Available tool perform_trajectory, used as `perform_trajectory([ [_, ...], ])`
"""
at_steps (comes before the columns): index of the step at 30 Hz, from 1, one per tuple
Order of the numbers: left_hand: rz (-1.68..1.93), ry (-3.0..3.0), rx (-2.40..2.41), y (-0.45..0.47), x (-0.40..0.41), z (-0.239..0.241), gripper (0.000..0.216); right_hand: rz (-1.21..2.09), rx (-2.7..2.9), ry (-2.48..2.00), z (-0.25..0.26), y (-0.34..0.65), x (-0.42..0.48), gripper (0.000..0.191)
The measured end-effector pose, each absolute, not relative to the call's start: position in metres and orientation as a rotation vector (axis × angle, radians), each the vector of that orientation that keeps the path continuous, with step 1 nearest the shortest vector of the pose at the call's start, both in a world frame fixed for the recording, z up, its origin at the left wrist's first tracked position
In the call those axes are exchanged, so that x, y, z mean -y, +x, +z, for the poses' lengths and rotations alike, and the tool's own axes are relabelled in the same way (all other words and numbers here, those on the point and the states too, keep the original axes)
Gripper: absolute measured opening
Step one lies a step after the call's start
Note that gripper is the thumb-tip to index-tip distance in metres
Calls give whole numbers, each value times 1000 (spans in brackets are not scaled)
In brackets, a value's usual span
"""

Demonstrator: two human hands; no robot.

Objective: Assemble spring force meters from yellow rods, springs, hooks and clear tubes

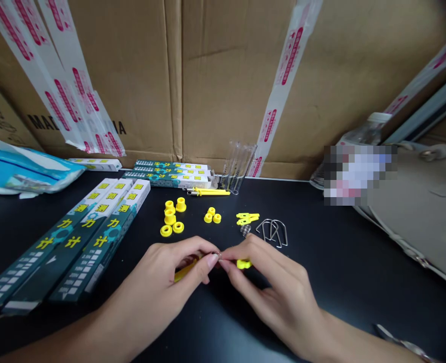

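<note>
My left hand (177, 272) and my right hand (272, 287) meet fingertip to fingertip low over the black table (340, 262). The left pinches a thin yellow rod (183, 272) that pokes out under its fingers. The right pinches a small yellow piece (243, 263), and a tiny metal part sits where the fingertips meet. Just beyond the hands lie a small spring (245, 230), flat yellow strips (247, 218) and bent wire hooks (273, 231).
Yellow caps and rings (172, 218) and two small yellow rollers (212, 216) lie mid-table. Long dark boxes (75, 242) lie at left, more boxes (170, 174) and clear tubes (238, 164) at the back. Cardboard cartons (215, 75) form a wall behind. A beige bag (415, 222) sits right.
</note>
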State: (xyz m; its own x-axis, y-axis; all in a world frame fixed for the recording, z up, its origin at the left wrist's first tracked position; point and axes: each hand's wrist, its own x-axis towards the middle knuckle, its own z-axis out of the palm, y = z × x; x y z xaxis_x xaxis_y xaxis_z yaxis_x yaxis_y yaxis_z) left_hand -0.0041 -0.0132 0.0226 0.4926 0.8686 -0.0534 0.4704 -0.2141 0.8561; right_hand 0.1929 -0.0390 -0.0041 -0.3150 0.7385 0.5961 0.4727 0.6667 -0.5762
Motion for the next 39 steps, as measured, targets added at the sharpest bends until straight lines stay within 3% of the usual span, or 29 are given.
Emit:
perform_trajectory([
  [5,588,1942,-1171,-2,22,28,23,398,2005,-885,-5,193,40,25],
  [10,679,2266,-1202,-4,28,23,21,398,2009,-842,-6,192,42,24],
  [19,860,3253,-1051,-9,37,11,49,395,2049,-734,-10,194,43,32],
  [25,967,3158,-1092,-4,35,3,40,473,2016,-871,-4,195,45,23],
  [28,966,3004,-1131,-2,34,4,34,659,1956,-1029,-2,195,46,32],
  [31,944,2962,-1136,-1,33,6,32,796,1927,-1041,-2,194,45,26],
  [34,970,2984,-1113,-2,34,5,29,794,1956,-1013,-3,191,45,13],
  [39,889,2959,-1076,-3,35,1,26,665,1994,-950,-4,190,46,13],
])
